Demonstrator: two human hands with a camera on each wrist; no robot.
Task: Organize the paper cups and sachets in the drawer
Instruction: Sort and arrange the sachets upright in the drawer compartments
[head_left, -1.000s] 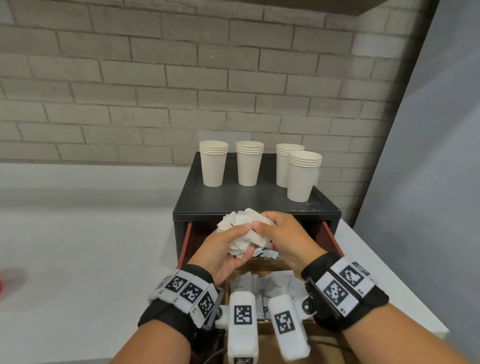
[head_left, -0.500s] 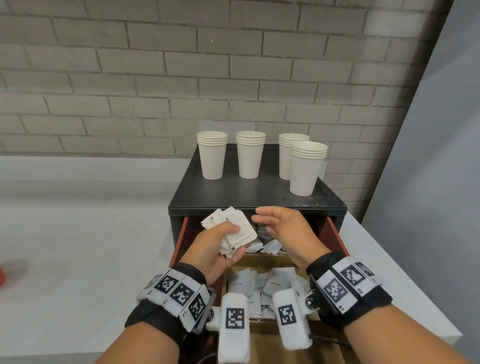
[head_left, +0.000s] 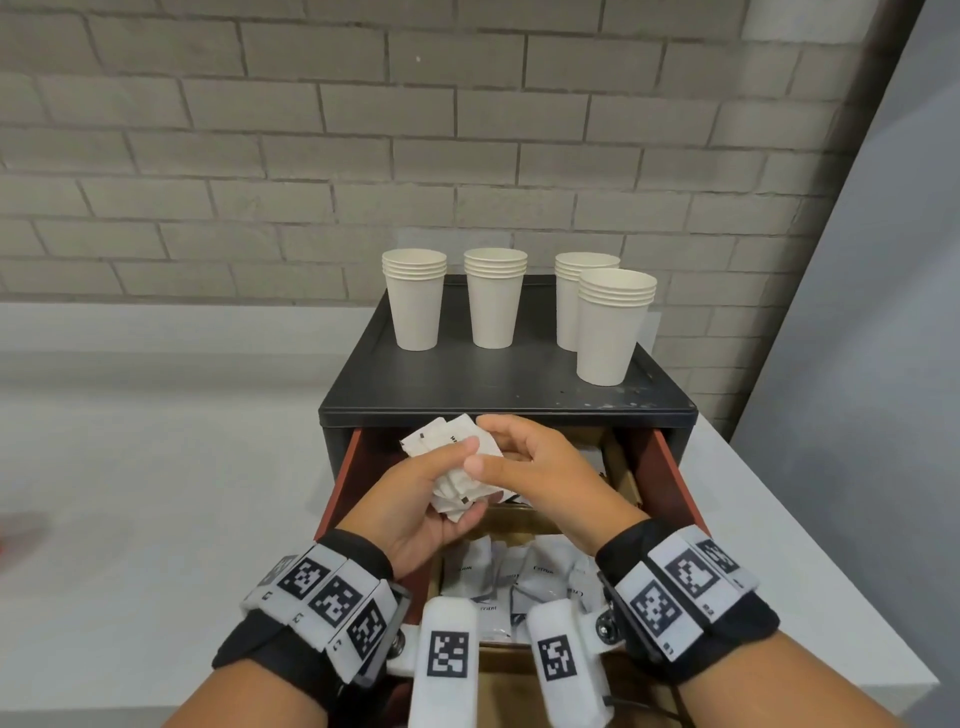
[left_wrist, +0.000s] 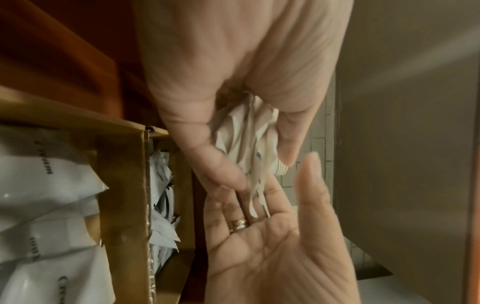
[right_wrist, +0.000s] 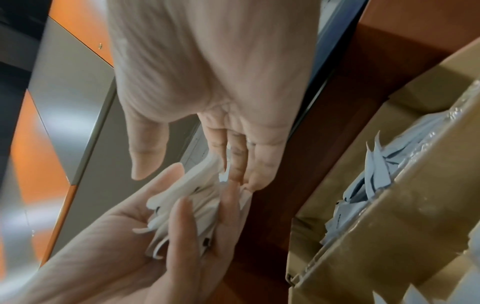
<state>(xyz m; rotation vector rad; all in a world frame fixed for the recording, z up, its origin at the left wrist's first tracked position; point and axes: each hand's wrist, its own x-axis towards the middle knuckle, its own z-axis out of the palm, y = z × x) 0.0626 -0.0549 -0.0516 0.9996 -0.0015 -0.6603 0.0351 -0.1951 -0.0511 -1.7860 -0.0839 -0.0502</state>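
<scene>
Both hands meet over the open drawer (head_left: 670, 467): our left hand (head_left: 415, 499) curls around a bundle of white sachets (head_left: 457, 452) while our right hand (head_left: 540, 467), fingers nearly straight, squares its edges, apparently to file it. More sachets (head_left: 519, 582) fill cardboard dividers (left_wrist: 122, 185); stacked paper cups (head_left: 613, 322) wait on the cabinet (head_left: 467, 384).

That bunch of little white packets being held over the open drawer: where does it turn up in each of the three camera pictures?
Head: the packets sit at centre, gripped by the left hand, above the drawer.
Left wrist: the packets are at upper centre, squeezed between thumb and fingers.
Right wrist: the packets are at lower centre, in the other hand's palm.
Shared landmark: the drawer's brown cardboard divider, with loose packets beside it.
</scene>
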